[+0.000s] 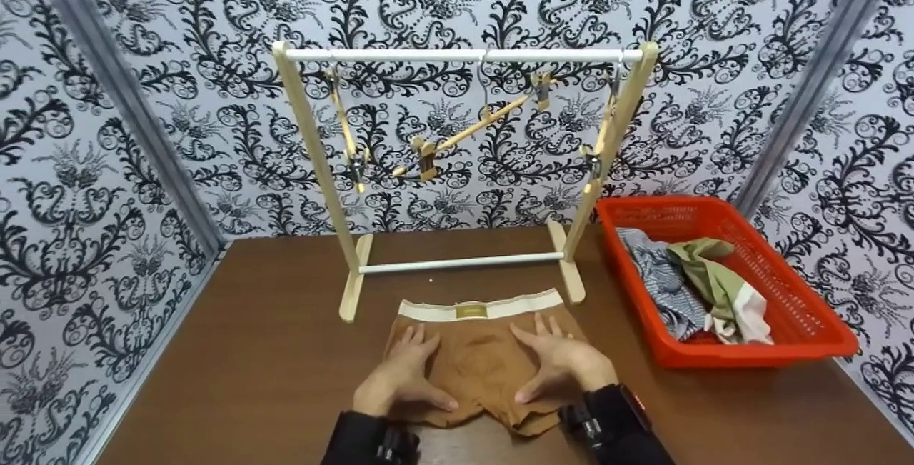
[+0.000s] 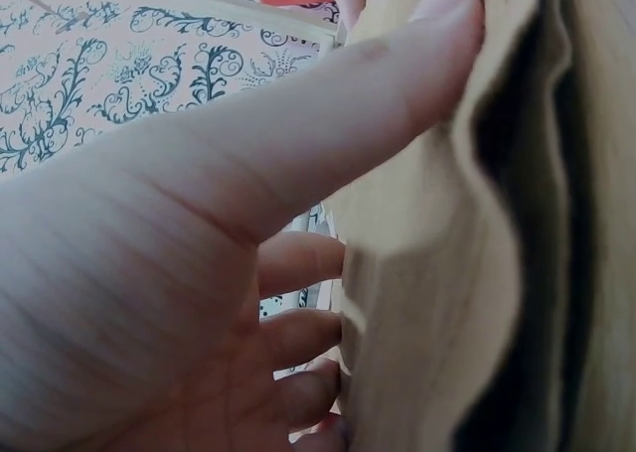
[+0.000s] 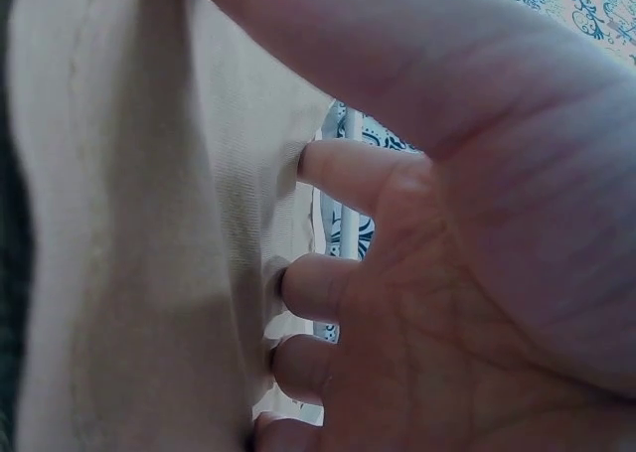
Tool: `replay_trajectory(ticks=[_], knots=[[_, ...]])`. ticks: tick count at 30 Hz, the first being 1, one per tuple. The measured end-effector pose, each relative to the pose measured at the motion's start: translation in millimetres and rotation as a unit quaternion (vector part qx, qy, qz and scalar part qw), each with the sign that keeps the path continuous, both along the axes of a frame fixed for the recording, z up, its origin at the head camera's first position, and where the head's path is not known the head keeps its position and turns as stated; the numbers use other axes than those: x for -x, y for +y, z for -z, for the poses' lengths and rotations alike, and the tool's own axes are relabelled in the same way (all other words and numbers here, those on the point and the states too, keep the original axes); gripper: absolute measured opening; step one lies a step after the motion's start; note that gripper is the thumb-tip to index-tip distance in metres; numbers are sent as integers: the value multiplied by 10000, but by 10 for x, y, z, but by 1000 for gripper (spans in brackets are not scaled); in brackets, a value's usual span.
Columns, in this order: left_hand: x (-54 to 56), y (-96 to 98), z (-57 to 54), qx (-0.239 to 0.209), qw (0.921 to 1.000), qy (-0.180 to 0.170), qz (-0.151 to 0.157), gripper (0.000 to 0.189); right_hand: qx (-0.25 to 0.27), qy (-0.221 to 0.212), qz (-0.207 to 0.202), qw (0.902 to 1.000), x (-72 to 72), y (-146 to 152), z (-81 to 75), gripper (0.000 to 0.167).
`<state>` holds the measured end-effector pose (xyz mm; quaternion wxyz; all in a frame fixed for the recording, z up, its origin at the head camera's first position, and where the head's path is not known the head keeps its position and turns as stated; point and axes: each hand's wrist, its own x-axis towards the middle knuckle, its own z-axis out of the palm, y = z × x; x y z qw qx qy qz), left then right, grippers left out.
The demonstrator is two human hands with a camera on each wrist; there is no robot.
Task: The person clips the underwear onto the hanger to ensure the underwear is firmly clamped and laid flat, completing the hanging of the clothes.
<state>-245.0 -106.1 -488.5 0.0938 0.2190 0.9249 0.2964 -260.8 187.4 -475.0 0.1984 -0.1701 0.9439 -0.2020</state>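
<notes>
Brown boxer briefs (image 1: 475, 361) with a white waistband lie flat on the table, waistband toward the rack. My left hand (image 1: 408, 373) presses on their left half, fingers spread and thumb pointing inward. On the right half rests my right hand (image 1: 560, 358), its fingers likewise spread over the cloth. In the left wrist view the left thumb (image 2: 348, 104) touches the fabric close to the open leg hem. The right wrist view shows the right fingertips (image 3: 298, 273) against the brown cloth. Neither hand grips the fabric.
Behind the briefs stands a wooden rack (image 1: 460, 263) with white rods. Several small hangers with clips, one of them a tilted hanger (image 1: 471, 129), hang from its top rod. At the right, a red basket (image 1: 757, 354) holds a striped grey cloth (image 1: 664, 286) and a green-and-white cloth (image 1: 721, 286).
</notes>
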Motion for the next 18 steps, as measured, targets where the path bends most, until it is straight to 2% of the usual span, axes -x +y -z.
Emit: replay_trajectory(ticks=[7, 11, 14, 16, 18], knots=[[-35, -10, 49, 61, 10000, 0, 37, 113, 102, 3, 61, 9999, -78, 30, 51, 119], [-61, -23, 52, 53, 9993, -360, 20, 113, 78, -62, -142, 9998, -71, 59, 50, 118], [-55, -27, 22, 18, 9990, -446, 5, 112, 65, -63, -284, 9996, -46, 70, 20, 116], [-41, -28, 12, -66, 9996, -287, 28, 112, 84, -45, -264, 9996, -47, 72, -13, 117], [-25, -26, 13, -284, 9996, 60, 69, 105, 166, 10, -214, 9996, -73, 74, -50, 116]])
